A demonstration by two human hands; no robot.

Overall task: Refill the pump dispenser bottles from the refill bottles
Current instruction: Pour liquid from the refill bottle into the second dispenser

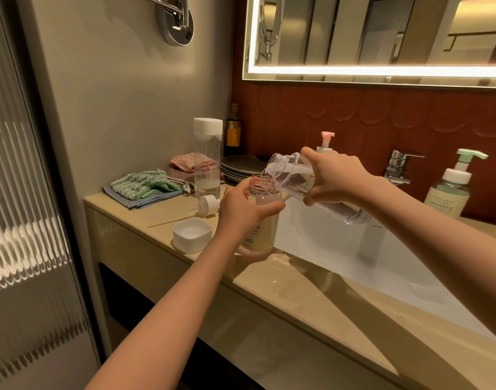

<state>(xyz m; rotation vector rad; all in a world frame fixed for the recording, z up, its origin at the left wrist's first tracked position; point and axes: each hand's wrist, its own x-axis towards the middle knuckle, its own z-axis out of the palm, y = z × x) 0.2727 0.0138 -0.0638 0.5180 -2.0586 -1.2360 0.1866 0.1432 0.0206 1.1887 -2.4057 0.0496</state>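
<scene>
The left grip [241,212] wraps the open-necked, cream-labelled dispenser bottle [265,235]. The right grip [334,175] clasps the tilted clear plastic refill bottle [293,178] mid-body; likely light, slick, squeezable.

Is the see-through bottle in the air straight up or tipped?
Tipped. The clear plastic refill bottle lies nearly sideways in the right hand, mouth over the labelled dispenser bottle.

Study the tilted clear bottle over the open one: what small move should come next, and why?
Probably the right hand should tip the refill bottle slightly steeper. Its mouth sits just above the open neck of the dispenser bottle, which the left hand steadies on the counter, and only a thin stream seems to run.
</scene>
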